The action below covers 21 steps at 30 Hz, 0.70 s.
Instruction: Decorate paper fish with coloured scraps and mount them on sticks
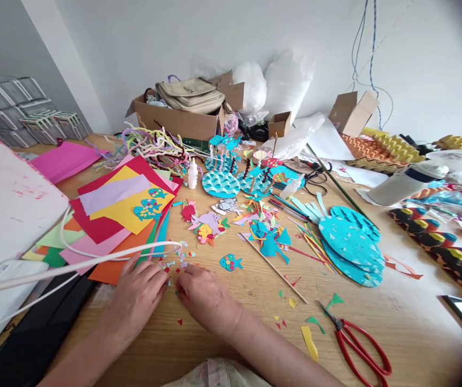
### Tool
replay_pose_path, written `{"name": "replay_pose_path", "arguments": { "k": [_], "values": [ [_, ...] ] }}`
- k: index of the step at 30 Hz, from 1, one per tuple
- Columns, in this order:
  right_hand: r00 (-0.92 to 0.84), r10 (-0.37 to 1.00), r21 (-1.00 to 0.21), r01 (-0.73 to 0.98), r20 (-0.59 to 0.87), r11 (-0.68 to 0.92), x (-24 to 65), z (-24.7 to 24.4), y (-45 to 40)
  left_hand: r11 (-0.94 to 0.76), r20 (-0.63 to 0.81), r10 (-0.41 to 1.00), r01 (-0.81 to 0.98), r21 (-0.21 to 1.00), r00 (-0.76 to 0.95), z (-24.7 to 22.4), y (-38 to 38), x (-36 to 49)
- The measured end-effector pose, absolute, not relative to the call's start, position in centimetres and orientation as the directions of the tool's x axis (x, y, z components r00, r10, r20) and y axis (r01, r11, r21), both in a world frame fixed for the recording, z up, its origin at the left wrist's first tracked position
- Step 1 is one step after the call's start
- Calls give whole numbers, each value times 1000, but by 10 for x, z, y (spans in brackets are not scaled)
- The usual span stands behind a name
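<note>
Small paper dots (184, 264) lie scattered on the table (162, 333) at the fingertips of both hands, some between them and more just beyond. The left hand (144, 282) rests with its fingers bent and close together; the right hand (198, 290), just beside it, is loosely curled. Whether either pinches a dot cannot be told, as the fingertips are hidden.

A white cable (134, 248) crosses just past the left hand's knuckles, its loop reaching over toward the dots and standing in the way on that side. Beyond the left hand is a stack of coloured paper (104, 228), with blue paper fish on top. Another blue fish (231, 262) lies near the right hand, ahead and to its right, with cut-out animals (206, 226) farther ahead.

A thin stick (275, 269) slants across the table right of the right hand. Red-handled scissors (362, 344) lie beyond the right forearm, blades slightly parted, among paper scraps (309, 342).
</note>
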State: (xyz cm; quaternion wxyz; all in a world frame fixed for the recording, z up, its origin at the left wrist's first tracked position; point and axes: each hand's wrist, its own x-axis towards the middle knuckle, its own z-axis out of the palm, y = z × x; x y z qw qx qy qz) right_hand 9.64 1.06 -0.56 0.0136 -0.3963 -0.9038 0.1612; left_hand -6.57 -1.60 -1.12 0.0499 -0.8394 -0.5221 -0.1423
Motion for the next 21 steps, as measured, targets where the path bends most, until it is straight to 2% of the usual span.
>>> {"name": "replay_pose_path", "arguments": {
  "k": [6, 11, 14, 18, 20, 21],
  "values": [
    [-734, 674, -222, 673, -83, 706, 89, -5, 9, -458, 253, 870, 883, 102, 423, -13, -18, -68],
    [-748, 651, -213, 662, -126, 719, 84, 4, 7, -467, 249, 872, 869, 163, 421, -16, -20, -67],
    [-729, 679, -241, 676, -87, 696, 84, 2, 5, -466, 269, 869, 870, 163, 415, -14, -20, -66],
    [-616, 787, -513, 682, -17, 522, 95, -5, 10, -476, 317, 859, 856, 201, 403, -13, -19, -67],
    [-551, 834, -705, 605, -37, 369, 104, -5, 14, -498, 362, 845, 827, 263, 394, -12, -18, -67],
    [-508, 858, -816, 527, -80, 236, 109, -4, 16, -506, 384, 841, 803, 314, 380, -11, -18, -65]
  ]
}}
